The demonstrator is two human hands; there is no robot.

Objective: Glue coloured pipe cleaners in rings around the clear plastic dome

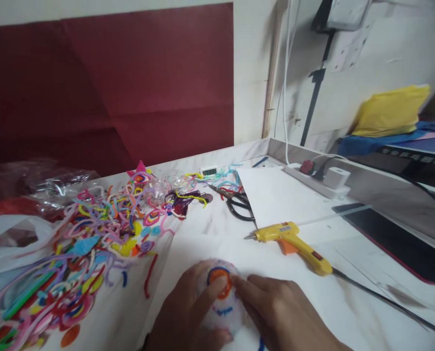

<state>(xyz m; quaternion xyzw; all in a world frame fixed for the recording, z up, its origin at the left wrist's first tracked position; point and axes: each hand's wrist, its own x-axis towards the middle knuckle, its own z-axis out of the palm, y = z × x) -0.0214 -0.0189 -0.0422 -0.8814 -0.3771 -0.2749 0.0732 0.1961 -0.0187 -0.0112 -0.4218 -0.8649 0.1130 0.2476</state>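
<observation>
- Ball [225, 322], white and fluffy, is at the near middle of the table, between the two hands and above a white sheet [190, 248]; whether it rests on this sheet, I cannot tell.
- On its upper face sits an orange disc [224, 292] with blue rim. Both look roundish, so I see no clear long axis. Below the disc is a short blue mark [224, 311].
- The left hand [188, 307] is the nearer one to the disc: its thumb lies across it, while the palm and other fingers wrap the ball from the left, so this hand is grasping the ball.
- The right hand [279, 307] comes from the right, its fingers bent, with the tips touching beside the disc's right edge. Whether they pinch something there, I cannot tell.
- Farther to the right lies a yellow glue gun [286, 235], its nozzle turned left.
- Beyond it, scissors [235, 196] lie near the far sheet [283, 195].
- To the left spreads a tangled heap of coloured fuzzy stems [111, 214].
</observation>
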